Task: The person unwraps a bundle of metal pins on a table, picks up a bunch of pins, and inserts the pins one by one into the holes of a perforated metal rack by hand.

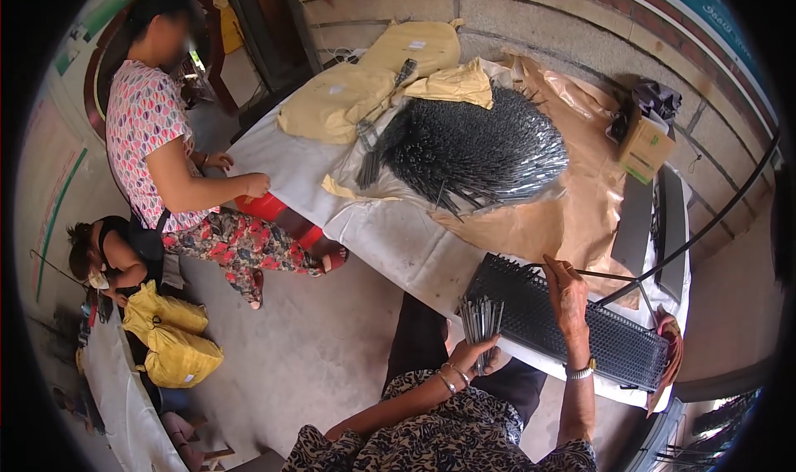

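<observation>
A bundle of thin, dark grey sticks [481, 319] stands upright in my left hand [475, 358], its fingers wrapped round the lower end. My right hand [567, 296] is over a long black tray with a grid of small holes [618, 339]. Its thumb and fingertips are pinched together; whatever is between them is too small to make out. The tray lies along the table's near edge, right of the bundle. Beyond it, a large heap of similar dark sticks [473, 149] is spread on brown paper [572, 198].
Yellow sacks [340, 99] lie on the white-covered table [398, 252] at the far left. A small carton [647, 149] and a thin black bar [705, 240] are at right. One person [162, 132] stands across the table's left end; another [124, 256] bends near yellow bags [178, 356].
</observation>
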A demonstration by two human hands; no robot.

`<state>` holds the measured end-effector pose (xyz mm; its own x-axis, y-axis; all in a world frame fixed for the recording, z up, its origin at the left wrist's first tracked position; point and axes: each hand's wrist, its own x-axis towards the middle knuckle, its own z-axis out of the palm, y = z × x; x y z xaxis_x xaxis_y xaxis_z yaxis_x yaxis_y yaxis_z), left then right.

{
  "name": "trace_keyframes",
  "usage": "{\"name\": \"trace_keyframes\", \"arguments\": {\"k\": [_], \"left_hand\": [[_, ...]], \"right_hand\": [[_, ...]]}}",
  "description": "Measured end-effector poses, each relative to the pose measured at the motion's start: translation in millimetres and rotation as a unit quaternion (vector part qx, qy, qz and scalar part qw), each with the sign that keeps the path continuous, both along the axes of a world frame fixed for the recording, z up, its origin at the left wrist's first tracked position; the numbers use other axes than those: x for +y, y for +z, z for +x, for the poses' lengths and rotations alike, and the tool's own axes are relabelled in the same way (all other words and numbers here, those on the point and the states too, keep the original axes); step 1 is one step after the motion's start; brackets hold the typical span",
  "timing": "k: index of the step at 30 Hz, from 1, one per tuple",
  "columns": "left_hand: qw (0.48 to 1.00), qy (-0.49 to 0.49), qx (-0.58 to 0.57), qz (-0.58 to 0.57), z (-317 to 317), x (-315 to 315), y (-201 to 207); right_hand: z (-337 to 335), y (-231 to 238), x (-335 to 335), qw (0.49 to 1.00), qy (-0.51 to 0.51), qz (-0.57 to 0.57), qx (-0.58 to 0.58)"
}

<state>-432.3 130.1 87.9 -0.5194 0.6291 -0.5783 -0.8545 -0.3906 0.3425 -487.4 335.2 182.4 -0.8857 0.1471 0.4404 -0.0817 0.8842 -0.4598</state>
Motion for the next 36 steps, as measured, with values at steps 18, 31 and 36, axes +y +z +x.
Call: {"name": "trace_keyframes", "arguments": {"k": [18,31,36], "left_hand": [[0.948,0.269,0.133,-0.108,-113,6,68],[0.924,0.335,0.160,-0.089,-142,-1,64],[0.927,0.332,0.156,-0.083,-143,-5,68]], "right_hand": [[49,31,-152,0.981,0.180,0.000,0.067],[21,24,-156,0.985,0.156,-0.076,-0.007],[25,18,-159,0.972,0.207,-0.115,-0.014]]}}
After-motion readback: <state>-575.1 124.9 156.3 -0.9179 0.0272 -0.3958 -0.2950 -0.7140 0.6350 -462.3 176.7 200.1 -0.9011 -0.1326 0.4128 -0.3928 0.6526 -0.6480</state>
